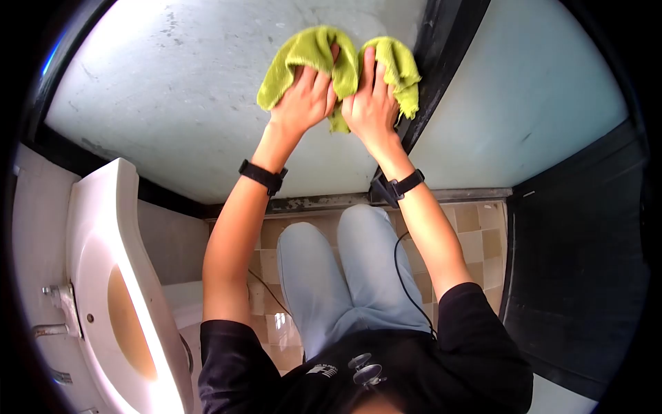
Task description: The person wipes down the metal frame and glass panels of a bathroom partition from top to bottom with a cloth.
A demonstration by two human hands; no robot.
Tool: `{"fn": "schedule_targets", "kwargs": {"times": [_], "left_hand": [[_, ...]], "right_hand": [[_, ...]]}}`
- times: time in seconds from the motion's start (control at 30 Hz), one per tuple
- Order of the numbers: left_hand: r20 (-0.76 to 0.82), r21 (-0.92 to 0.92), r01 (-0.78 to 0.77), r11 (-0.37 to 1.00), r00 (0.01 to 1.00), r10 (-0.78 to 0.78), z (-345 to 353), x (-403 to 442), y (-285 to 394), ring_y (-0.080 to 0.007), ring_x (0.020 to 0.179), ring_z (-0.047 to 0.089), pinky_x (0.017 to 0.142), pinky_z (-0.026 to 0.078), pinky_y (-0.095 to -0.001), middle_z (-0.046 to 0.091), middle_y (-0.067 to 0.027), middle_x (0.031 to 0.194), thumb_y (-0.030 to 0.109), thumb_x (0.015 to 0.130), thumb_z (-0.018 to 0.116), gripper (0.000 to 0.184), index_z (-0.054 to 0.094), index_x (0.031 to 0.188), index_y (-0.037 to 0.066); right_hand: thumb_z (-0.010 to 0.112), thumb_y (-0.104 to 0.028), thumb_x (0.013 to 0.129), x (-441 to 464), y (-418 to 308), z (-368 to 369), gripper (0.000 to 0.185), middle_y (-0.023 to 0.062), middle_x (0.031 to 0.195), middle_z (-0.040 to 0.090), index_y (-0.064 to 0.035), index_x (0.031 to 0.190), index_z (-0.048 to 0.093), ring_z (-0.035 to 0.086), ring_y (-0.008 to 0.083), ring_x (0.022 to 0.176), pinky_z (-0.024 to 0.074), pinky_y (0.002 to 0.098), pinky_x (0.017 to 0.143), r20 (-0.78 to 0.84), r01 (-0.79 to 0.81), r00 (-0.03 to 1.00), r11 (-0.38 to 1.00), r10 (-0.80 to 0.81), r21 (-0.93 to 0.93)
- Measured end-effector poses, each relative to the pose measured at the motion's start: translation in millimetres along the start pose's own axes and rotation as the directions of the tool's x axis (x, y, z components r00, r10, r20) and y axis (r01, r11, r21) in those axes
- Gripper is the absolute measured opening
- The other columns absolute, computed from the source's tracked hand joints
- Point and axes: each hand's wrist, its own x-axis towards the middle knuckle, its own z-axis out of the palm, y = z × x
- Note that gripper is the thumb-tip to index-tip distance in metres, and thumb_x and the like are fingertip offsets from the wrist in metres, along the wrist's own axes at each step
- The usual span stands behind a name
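Observation:
A lime-green cloth [317,47] lies bunched against the frosted glass panel [186,90] in front of me. My left hand [303,101] presses and grips the cloth's left part, with folds hiding most of the fingertips. Right beside it, my right hand [373,109] grips the right part, close to the black frame bar [441,76]; some of its fingers lie over the fabric. Whether this is one cloth or two, I cannot tell. Both forearms reach forward, each with a black strap around the wrist. Grey marks spot the glass.
A white washbasin [103,228] with a metal tap [65,310] stands at my left. A second frosted panel [531,103] and a dark panel [572,255] are on the right. Thin black cables [400,269] hang near my legs, above the tiled floor [476,241].

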Motion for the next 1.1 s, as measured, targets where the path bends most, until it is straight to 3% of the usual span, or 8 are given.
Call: {"fn": "schedule_targets", "kwargs": {"times": [0.17, 0.37, 0.63, 0.77, 0.83, 0.9, 1.03, 1.1], "left_hand": [[0.225, 0.078, -0.067, 0.995, 0.973, 0.047, 20.5, -88.2, 16.3, -0.0194, 0.083, 0.063, 0.074, 0.051, -0.0390, 0.063, -0.0029, 0.095, 0.028, 0.087, 0.058, 0.038, 0.060, 0.123, 0.016], [0.578, 0.024, -0.020, 1.000, 0.816, 0.002, 21.6, -162.5, 40.3, -0.0143, 0.072, 0.061, 0.057, 0.047, -0.0330, 0.059, 0.0040, 0.082, 0.026, 0.088, 0.059, 0.010, 0.060, 0.093, 0.017], [0.421, -0.086, 0.070, 0.994, 0.907, -0.027, -6.9, -101.4, 13.2, -0.0311, 0.108, 0.059, 0.088, 0.050, -0.0435, 0.058, -0.0159, 0.121, 0.017, 0.084, 0.063, 0.045, 0.056, 0.128, 0.010], [0.039, -0.010, 0.116, 0.993, 0.993, -0.116, -35.2, -7.4, -26.5, -0.0485, 0.117, 0.049, 0.098, 0.043, -0.0522, 0.048, -0.0316, 0.127, 0.015, 0.084, 0.059, 0.054, 0.047, 0.133, -0.005], [0.067, 0.478, -0.066, 0.876, 0.997, 0.039, -46.6, 10.6, -69.5, -0.0509, 0.116, 0.046, 0.099, 0.040, -0.0545, 0.045, -0.0332, 0.127, 0.021, 0.086, 0.057, 0.062, 0.041, 0.137, -0.009], [-0.207, 0.269, 0.098, 0.958, 0.977, -0.042, -63.6, 28.3, -68.2, -0.0486, 0.113, 0.046, 0.100, 0.037, -0.0546, 0.045, -0.0319, 0.127, 0.027, 0.087, 0.054, 0.066, 0.037, 0.140, -0.010], [-0.085, 0.387, 0.216, 0.896, 0.976, -0.198, -50.5, -45.1, -85.9, -0.0470, 0.119, 0.046, 0.102, 0.035, -0.0514, 0.048, -0.0316, 0.127, 0.042, 0.090, 0.052, 0.078, 0.032, 0.143, -0.012], [0.025, 0.354, 0.256, 0.899, 0.959, -0.283, -41.8, -93.6, -85.6, -0.0500, 0.122, 0.042, 0.107, 0.031, -0.0532, 0.041, -0.0357, 0.136, 0.041, 0.091, 0.050, 0.080, 0.027, 0.144, -0.014]], "right_hand": [[0.062, -0.023, 0.081, -82.1, 19.1, 15.6, 0.071, 0.0271, 0.128, 0.055, -0.0033, 0.145, 0.041, 0.056, 0.0435, 0.116, 0.0430, 0.0533, 0.098, 0.064, 0.077, 0.995, 0.997, -0.078, 0.018], [0.065, -0.019, 0.082, -156.5, 31.7, 11.0, 0.068, 0.0265, 0.124, 0.057, -0.0021, 0.143, 0.040, 0.055, 0.0492, 0.109, 0.0428, 0.0559, 0.096, 0.299, 0.102, 0.945, 0.989, -0.130, 0.107], [0.064, -0.013, 0.081, -85.9, -1.5, 5.8, 0.071, 0.0267, 0.139, 0.045, -0.0025, 0.146, 0.037, 0.042, 0.0465, 0.128, 0.0281, 0.0555, 0.109, 0.211, 0.018, 0.976, 0.988, -0.050, 0.151], [0.066, -0.015, 0.080, 24.0, -44.7, 13.5, 0.064, 0.0186, 0.127, 0.056, -0.0050, 0.141, 0.047, 0.056, 0.0370, 0.109, 0.0471, 0.0448, 0.092, -0.140, -0.050, 0.988, 0.993, 0.064, 0.107], [0.066, -0.016, 0.080, 65.8, -67.1, 10.6, 0.061, 0.0169, 0.119, 0.059, -0.0089, 0.138, 0.049, 0.057, 0.0353, 0.107, 0.0512, 0.0431, 0.081, -0.166, -0.014, 0.985, 0.974, 0.053, 0.226], [0.058, -0.015, 0.084, 75.9, -83.4, 12.2, 0.060, 0.0191, 0.138, 0.050, -0.0070, 0.142, 0.045, 0.050, 0.0396, 0.120, 0.0415, 0.0435, 0.104, -0.029, 0.014, 1.000, 0.961, -0.006, 0.274], [0.066, -0.019, 0.083, 59.2, -85.6, 30.4, 0.054, 0.0100, 0.106, 0.062, -0.0135, 0.134, 0.052, 0.063, 0.0282, 0.099, 0.0550, 0.0388, 0.068, -0.168, 0.190, 0.976, 0.923, -0.140, 0.336], [0.061, -0.021, 0.087, 20.1, -91.2, 55.8, 0.040, 0.0069, 0.096, 0.064, -0.0146, 0.126, 0.058, 0.066, 0.0244, 0.087, 0.0541, 0.0352, 0.065, 0.346, 0.037, 0.918, 0.909, -0.195, 0.416]]}}
